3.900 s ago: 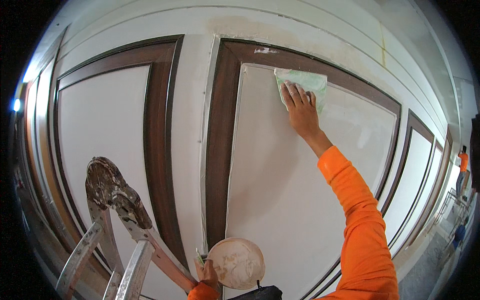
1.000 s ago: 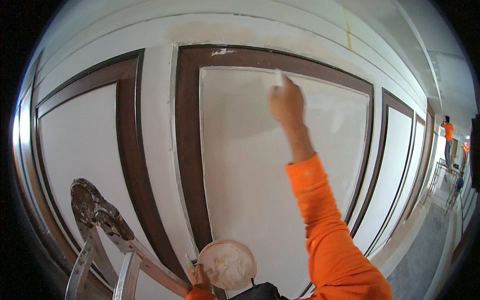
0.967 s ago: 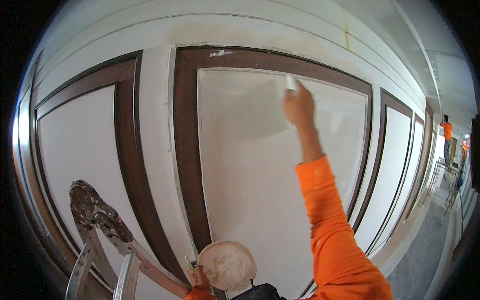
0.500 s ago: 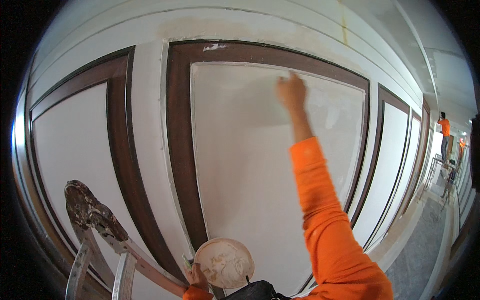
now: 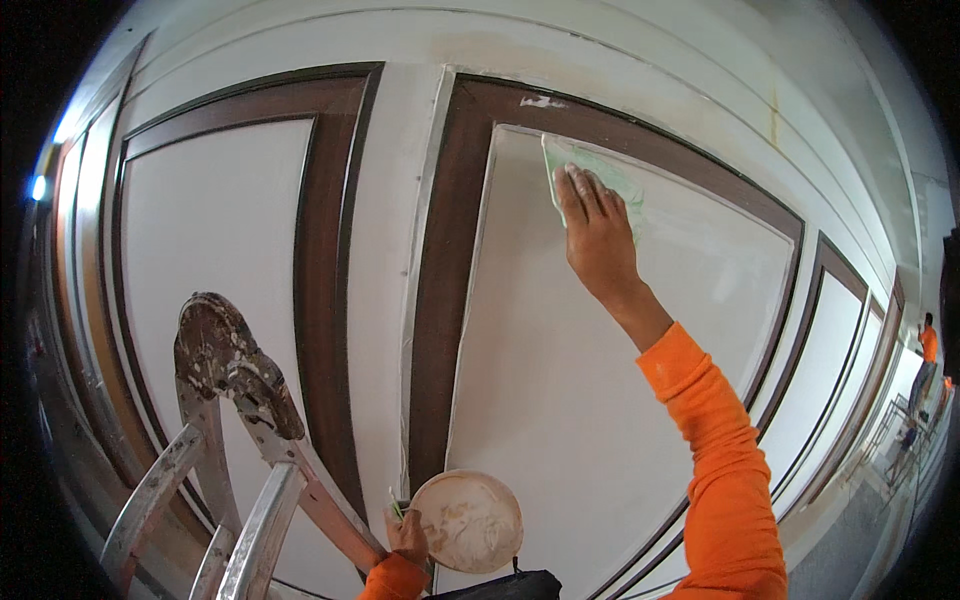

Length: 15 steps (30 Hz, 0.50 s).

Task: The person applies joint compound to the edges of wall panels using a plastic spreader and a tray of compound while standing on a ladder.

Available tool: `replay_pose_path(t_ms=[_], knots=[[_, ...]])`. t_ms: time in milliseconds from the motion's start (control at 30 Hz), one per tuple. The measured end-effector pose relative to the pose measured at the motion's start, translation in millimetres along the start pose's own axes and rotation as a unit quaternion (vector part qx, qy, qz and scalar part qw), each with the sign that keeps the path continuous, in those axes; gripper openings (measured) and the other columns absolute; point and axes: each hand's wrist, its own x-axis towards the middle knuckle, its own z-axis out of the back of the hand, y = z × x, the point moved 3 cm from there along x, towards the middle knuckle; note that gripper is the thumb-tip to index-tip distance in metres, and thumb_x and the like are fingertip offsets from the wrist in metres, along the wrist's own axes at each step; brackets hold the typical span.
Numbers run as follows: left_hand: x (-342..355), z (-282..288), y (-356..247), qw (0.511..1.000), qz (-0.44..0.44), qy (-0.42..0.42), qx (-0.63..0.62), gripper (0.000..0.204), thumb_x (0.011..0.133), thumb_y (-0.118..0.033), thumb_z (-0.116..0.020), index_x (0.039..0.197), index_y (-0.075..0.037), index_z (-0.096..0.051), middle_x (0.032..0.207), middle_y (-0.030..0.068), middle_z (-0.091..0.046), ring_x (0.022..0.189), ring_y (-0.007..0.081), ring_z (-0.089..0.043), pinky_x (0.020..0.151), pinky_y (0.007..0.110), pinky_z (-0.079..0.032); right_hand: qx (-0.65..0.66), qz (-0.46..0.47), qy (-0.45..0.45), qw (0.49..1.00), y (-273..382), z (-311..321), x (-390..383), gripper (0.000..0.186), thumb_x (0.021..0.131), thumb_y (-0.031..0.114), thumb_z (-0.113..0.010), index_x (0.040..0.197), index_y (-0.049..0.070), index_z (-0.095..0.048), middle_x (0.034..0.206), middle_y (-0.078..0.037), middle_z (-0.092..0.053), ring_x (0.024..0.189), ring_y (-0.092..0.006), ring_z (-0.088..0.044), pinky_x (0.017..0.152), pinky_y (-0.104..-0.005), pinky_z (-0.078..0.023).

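Observation:
My right hand [image 5: 605,235] grips a pale green, translucent plastic spreader [image 5: 622,180]. Its blade lies against the white wall panel [image 5: 580,380], close to the upper left corner inside the dark brown wooden frame [image 5: 440,300]. Down at the lower middle, my left hand [image 5: 407,535] is closed on the left side of a round tub [image 5: 521,520] that holds creamy white putty [image 5: 470,515]. A slim tool with a light green part [image 5: 396,505] sticks up by the left fingers; its kind is unclear.
A splattered metal stepladder [image 5: 235,350] stands at the left, its hinged top near my left arm. Another framed panel [image 5: 220,220] lies left of mine, with more along the wall at right. In the far right corridor, a person in orange [image 5: 928,340] is up by scaffolding [image 5: 905,425].
My right hand has swept left along the panel's top, and the green spreader now shows. The view has turned left, shifting the wall and ladder rightward. My left hand still holds the tub.

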Motion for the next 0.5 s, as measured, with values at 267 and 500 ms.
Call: replay_pose_path(t_ms=[267, 500], knots=[[-21, -13, -24, 0.987, -0.017, -0.062, -0.151, 0.034, 0.084, -0.011, -0.050, 0.114, 0.000, -0.038, 0.087, 0.0105, -0.056, 0.074, 0.0198, -0.056, 0.064, 0.033, -0.048, -0.008, 0.013, 0.050, 0.999, 34, -63, 14, 0.049, 0.086, 0.009, -0.046, 0.133, -0.003, -0.034, 0.135, -0.021, -0.039, 0.126, -0.0332, -0.039, 0.105, -0.0433, -0.032], [-14, -4, -14, 0.997, -0.055, -0.021, -0.053, 0.028, 0.084, -0.009, -0.051, 0.109, -0.002, -0.043, 0.084, 0.0081, -0.054, 0.072, 0.0183, -0.055, 0.066, 0.031, -0.047, 0.057, 0.008, 0.034, 0.998, 30, -86, 17, 0.050, 0.084, 0.007, -0.045, 0.131, -0.005, -0.035, 0.136, -0.024, -0.037, 0.128, -0.0373, -0.036, 0.107, -0.0461, -0.029]])
